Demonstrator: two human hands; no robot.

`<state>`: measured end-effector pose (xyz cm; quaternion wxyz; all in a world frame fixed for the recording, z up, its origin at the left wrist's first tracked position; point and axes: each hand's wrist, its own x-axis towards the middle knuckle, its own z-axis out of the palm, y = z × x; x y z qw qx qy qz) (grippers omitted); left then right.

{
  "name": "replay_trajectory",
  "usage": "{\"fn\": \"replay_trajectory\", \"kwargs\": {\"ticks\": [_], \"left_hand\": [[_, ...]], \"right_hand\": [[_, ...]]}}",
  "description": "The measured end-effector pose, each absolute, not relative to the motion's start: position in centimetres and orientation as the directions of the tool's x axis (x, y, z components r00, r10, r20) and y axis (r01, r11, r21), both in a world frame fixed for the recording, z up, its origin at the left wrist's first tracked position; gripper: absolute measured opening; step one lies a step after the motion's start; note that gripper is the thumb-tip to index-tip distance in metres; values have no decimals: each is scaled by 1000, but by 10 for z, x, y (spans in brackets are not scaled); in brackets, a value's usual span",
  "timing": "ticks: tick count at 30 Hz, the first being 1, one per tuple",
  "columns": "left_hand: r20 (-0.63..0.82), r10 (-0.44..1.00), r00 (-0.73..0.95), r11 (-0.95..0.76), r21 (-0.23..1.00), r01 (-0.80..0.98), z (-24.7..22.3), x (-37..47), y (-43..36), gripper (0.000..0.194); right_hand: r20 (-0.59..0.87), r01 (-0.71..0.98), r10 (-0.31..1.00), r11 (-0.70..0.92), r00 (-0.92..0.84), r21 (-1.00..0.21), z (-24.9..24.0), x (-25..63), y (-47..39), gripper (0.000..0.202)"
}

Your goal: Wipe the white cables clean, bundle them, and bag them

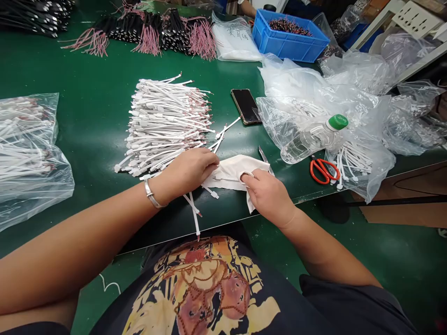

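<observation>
My right hand [267, 193] is closed on a crumpled white cloth [237, 167] near the table's front edge, with a fold of it wrapped at the fingers. A thin white cable [226, 179] lies along the cloth between my hands. My left hand [192, 170], a metal bangle at its wrist, is pinched shut at the cloth's left end; its fingers hide what they hold. Beyond it spreads a big pile of short white cables [167, 123] with connector ends and reddish wire tips. Several loose cables [193, 214] lie around and below my left hand.
A phone [246, 106] lies behind the cloth, and a metal blade [263, 156] pokes out beside it. Rightward are a tilted water bottle [307, 142], red-handled scissors [323, 170] and plastic bags. A bag of cables [31, 153] lies left; black cable bundles and a blue crate [289, 42] stand behind.
</observation>
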<state>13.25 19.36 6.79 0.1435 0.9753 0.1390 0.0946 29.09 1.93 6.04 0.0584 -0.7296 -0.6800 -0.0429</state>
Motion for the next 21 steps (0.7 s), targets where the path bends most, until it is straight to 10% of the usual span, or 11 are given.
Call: {"fn": "replay_trajectory", "kwargs": {"ticks": [16,21], "left_hand": [[143,186,972,-946,295,137,51,124,185,26],[156,161,975,-963,243,120,53,122,180,24]], "right_hand": [[-46,977,982,188,-184,104,61,275,43,26],[49,999,998,30,-32,41,61,286,31,25]]}}
